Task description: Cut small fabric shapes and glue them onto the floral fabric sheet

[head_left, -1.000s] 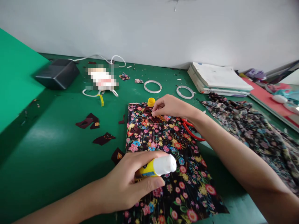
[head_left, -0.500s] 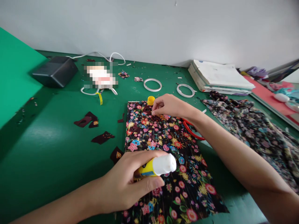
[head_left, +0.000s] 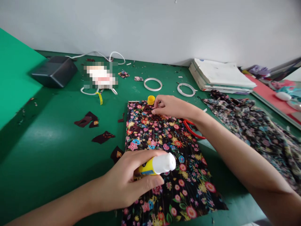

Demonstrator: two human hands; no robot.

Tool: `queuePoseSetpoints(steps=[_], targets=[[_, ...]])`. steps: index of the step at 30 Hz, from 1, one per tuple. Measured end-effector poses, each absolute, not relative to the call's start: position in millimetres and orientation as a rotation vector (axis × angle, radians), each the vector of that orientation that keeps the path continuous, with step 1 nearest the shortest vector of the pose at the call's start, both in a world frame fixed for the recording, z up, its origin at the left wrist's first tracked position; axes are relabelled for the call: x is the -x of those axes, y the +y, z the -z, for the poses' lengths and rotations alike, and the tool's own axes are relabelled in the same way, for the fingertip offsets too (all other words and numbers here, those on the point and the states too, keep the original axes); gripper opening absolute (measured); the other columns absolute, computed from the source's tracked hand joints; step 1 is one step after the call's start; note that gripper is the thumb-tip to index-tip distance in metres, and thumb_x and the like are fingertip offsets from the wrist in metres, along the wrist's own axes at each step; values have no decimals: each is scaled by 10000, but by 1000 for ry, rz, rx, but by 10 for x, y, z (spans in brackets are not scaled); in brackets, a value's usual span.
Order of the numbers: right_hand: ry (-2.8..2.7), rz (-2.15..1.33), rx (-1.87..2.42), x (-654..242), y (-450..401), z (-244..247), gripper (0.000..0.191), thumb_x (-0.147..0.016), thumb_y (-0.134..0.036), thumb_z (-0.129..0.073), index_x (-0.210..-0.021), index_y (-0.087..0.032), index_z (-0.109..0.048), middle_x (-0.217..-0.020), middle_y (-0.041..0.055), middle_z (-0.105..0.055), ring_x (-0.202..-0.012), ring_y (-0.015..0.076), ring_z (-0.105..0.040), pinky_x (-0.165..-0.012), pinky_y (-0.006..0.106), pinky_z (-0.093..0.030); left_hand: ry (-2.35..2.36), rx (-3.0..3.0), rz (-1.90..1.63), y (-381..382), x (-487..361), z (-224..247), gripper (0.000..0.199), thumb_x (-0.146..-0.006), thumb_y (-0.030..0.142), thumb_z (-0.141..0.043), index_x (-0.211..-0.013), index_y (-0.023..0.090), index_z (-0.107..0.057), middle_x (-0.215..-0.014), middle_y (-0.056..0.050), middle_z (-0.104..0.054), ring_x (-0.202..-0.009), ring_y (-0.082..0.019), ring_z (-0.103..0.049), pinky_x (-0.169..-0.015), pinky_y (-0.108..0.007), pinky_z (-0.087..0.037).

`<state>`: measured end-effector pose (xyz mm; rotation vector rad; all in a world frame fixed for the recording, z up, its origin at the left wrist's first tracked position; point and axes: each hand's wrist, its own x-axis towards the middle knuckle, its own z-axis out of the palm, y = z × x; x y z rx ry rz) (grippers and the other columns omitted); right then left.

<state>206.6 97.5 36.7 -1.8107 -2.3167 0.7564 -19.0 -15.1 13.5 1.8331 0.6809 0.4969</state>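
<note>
My left hand [head_left: 128, 180] is wrapped round a glue stick [head_left: 162, 164] with a yellow label and its white end bare, held above a black floral fabric [head_left: 178, 188]. My right hand [head_left: 166, 105] has its fingertips pinched together low over the far part of that fabric, by dark brown scraps [head_left: 147, 110]. What lies between those fingertips is too small and hidden to name. Close to the right fingers stands a yellow cap [head_left: 151, 99]. Red-handled scissors [head_left: 192, 130] lie partly under my right forearm.
Dark brown cut pieces [head_left: 103, 137] lie left of the fabric. Two white rings [head_left: 152, 88] and a stack of books [head_left: 221, 77] are behind. Crumpled floral cloth [head_left: 254, 125] is at right, a black box [head_left: 55, 72] at the back left.
Both hands stay in nearly the same place, with the right fingertips still pinched over the fabric. The whole view has shifted very slightly.
</note>
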Motion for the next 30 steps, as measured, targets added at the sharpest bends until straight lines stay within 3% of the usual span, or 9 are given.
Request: queuePoseSetpoints(steps=[4,8,11,15,20,26,30], targets=[[-2340,-746,1729,-2135,957,-489,204,-976,-297,-540,-1012,-139,-664,-715,0,-704,-603,108,-607,-630,239,-423,687,-1826,-497,-146,187,-139,309,-899,278,-693,-1205,240,-698,-1074,13,-779,-881,-122,-697,-798,-157,-530],[-2439,-597,1661,-2141,817,-483,264,-967,-229,-517,-1068,-163,-752,-994,45,-770,-853,156,-680,-764,255,-446,700,-1788,-483,-148,176,-171,322,-901,324,-683,-1201,207,-705,-1046,-24,-781,-854,-155,-695,-786,-211,-553],[-2556,-527,1683,-2137,635,-423,434,-944,-131,-461,-1259,-252,-733,-1136,47,-767,-965,206,-695,-821,301,-452,693,-1773,-493,-154,169,-180,308,-905,339,-676,-1180,204,-708,-1035,-30,-778,-851,-165,-689,-784,-224,-554],[-2626,-403,1783,-2160,474,-424,576,-919,-144,-472,-1449,-344,-574,-1021,84,-779,-806,237,-687,-661,315,-405,723,-1769,-467,-157,171,-176,331,-902,359,-671,-1194,206,-706,-1042,-40,-774,-832,-169,-676,-749,-231,-553],[-2550,-312,1855,-2225,396,-498,554,-962,-215,-414,-1467,-408,-533,-905,34,-770,-613,145,-583,-581,277,-330,709,-1752,-425,-154,172,-186,332,-908,347,-654,-1198,193,-701,-1004,-33,-766,-793,-150,-650,-697,-205,-536],[-2592,-280,1869,-2274,303,-316,597,-899,-201,-460,-1433,-451,-555,-816,34,-731,-577,152,-530,-561,278,-277,728,-1749,-440,-158,172,-171,378,-916,359,-650,-1243,175,-692,-1004,-45,-748,-768,-138,-615,-685,-204,-511],[-2545,-291,1872,-2284,277,-359,602,-903,-185,-445,-1438,-435,-559,-634,-15,-647,-469,112,-425,-538,258,-287,698,-1760,-387,-147,178,-188,412,-918,348,-637,-1278,153,-675,-957,-46,-729,-719,-129,-566,-627,-201,-474]])
